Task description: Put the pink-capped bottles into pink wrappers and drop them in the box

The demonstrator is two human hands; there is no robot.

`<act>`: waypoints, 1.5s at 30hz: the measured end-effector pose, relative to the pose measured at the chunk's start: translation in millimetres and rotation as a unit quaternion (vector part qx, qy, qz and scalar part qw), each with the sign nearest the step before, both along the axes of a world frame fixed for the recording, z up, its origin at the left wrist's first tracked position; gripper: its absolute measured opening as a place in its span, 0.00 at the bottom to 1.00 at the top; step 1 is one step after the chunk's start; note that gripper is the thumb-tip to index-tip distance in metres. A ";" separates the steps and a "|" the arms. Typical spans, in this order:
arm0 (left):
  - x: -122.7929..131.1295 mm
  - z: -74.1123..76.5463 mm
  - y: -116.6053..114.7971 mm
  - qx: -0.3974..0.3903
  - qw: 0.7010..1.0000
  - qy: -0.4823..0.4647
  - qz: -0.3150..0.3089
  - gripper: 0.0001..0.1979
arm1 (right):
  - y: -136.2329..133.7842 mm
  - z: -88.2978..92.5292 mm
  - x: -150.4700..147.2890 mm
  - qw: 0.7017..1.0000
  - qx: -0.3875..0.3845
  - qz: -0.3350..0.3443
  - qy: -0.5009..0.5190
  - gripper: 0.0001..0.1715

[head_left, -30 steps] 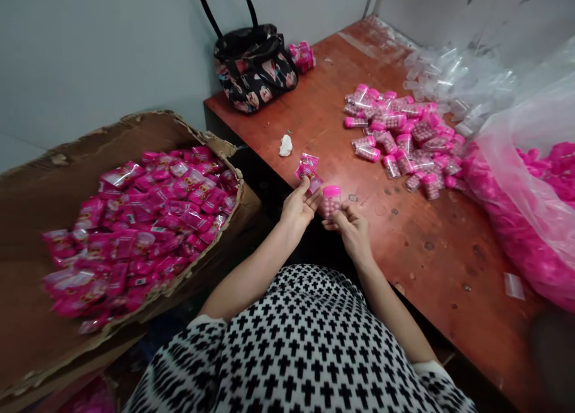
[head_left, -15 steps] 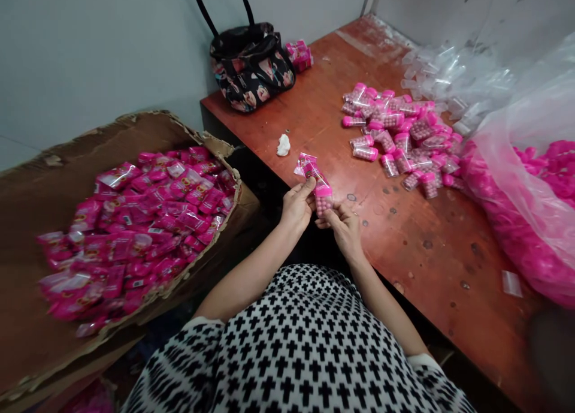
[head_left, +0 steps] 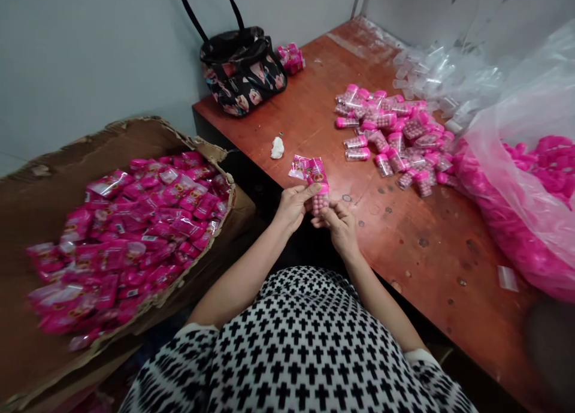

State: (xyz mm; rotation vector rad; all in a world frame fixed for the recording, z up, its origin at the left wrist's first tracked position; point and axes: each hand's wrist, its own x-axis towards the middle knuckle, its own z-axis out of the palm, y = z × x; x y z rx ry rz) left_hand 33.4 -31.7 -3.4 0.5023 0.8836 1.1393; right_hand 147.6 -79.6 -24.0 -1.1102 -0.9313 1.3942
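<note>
Jar (head_left: pixel 320 205): between both hands, long axis fore-and-aft, cap (head_left: pixel 323 189) toward the wrapper (head_left: pixel 317 171) just beyond.
Right hand (head_left: pixel 342 226): narrow, pinching the base.
Left hand (head_left: pixel 291 207): closed where cap meets wrapper — the nearer hand.

On the worktop (head_left: pixel 417 287): handbag (head_left: pixel 245 74) at the far left edge, packs (head_left: pixel 291 59) just right of it; to the right, bottles (head_left: pixel 398 134) in a heap, tubes (head_left: pixel 431 74) behind them, bag (head_left: pixel 516 221) of caps (head_left: pixel 554 155) farther right. At the near edge, held bottle (head_left: pixel 320 202) in the fingers (head_left: pixel 332 219), wrapper (head_left: pixel 317 169) at its far end. Left of the worktop, carton (head_left: pixel 144 138) with packets (head_left: pixel 146 227) inside.
</note>
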 end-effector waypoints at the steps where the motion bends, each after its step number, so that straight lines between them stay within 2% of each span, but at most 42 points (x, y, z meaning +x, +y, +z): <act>1: -0.6 0.7 0.3 0.003 1.000 0.014 -0.004 0.18 | 0.7 -0.2 0.2 1.000 -0.006 0.003 0.018 0.13; 5: -1.2 2.8 0.1 0.012 0.998 0.052 -0.027 0.17 | 1.0 0.4 0.5 0.999 -0.008 -0.006 0.041 0.17; 10: 1.6 1.4 -2.7 0.027 0.998 0.054 -0.003 0.16 | -2.2 5.0 3.0 1.000 0.013 -0.017 -0.015 0.17; 14: 2.8 -1.4 -6.8 0.018 0.998 0.030 -0.042 0.15 | -2.0 3.9 4.6 1.000 -0.007 -0.007 0.007 0.17; 17: 3.1 -4.3 -12.4 0.006 0.998 0.014 -0.062 0.15 | 0.4 -0.2 2.9 0.999 -0.018 -0.026 0.036 0.17; 21: 2.8 -6.5 -20.0 -0.007 0.999 -0.005 -0.049 0.14 | 4.9 -2.9 1.1 0.997 -0.011 -0.045 0.054 0.20; 23: 0.7 -5.8 -22.4 -0.015 0.998 -0.027 -0.056 0.14 | 6.8 -1.4 2.4 0.999 0.000 -0.033 0.037 0.23; 28: -9.8 -4.4 -25.9 -0.001 0.989 -0.070 -0.127 0.15 | 16.0 6.5 5.8 0.999 0.032 -0.015 -0.034 0.24; 32: -26.7 -2.3 -32.4 -0.025 0.987 -0.083 -0.136 0.13 | 27.3 12.3 -3.5 0.996 0.022 0.038 -0.071 0.23; 34: -41.9 3.5 -38.3 -0.016 0.992 -0.077 -0.101 0.12 | 29.9 15.9 -11.5 0.994 0.035 0.075 -0.074 0.23; 36: -60.7 11.5 -43.5 0.014 0.998 -0.062 0.009 0.14 | 29.8 20.3 -17.9 0.990 0.049 0.108 -0.071 0.22; 38: -78.1 17.1 -44.3 0.038 0.989 -0.037 0.139 0.21 | 28.5 24.8 -20.4 0.990 0.055 0.108 -0.072 0.20; 40: -87.2 16.1 -37.2 0.044 0.978 0.014 0.204 0.28 | 27.9 28.0 -18.9 0.992 0.053 0.079 -0.088 0.19; 43: -78.4 0.6 -10.3 0.098 0.960 0.179 0.192 0.24 | 28.9 29.1 -13.0 0.989 0.040 0.051 -0.131 0.18; 45: -63.1 -14.2 13.7 0.187 0.914 0.330 0.142 0.20 | 29.8 28.4 -9.2 0.986 0.033 0.055 -0.154 0.18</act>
